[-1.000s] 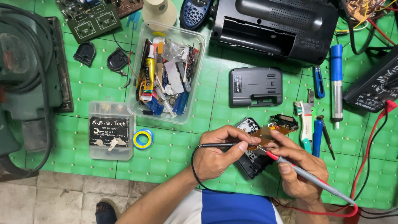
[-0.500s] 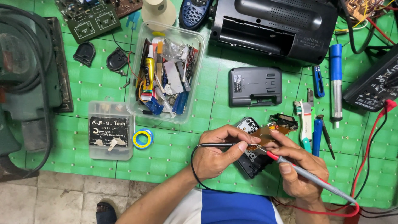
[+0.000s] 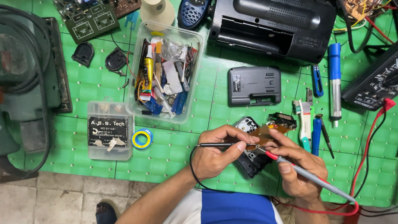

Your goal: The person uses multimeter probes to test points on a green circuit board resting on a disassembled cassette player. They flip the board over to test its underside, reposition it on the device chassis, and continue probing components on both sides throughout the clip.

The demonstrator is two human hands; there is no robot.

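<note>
A small brown circuit board (image 3: 262,135) is held over a black casing (image 3: 251,159) on the green mat (image 3: 182,145). It is touched by two probes — a black probe (image 3: 217,145) pinched in the left hand (image 3: 215,155), a red-tipped probe (image 3: 302,174) gripped in the right hand (image 3: 300,170) (both hands closed tight). Just beside lie a toothbrush (image 3: 304,120) and a blue pen (image 3: 316,136); farther left, a clear tub (image 3: 166,72) of parts.
</note>
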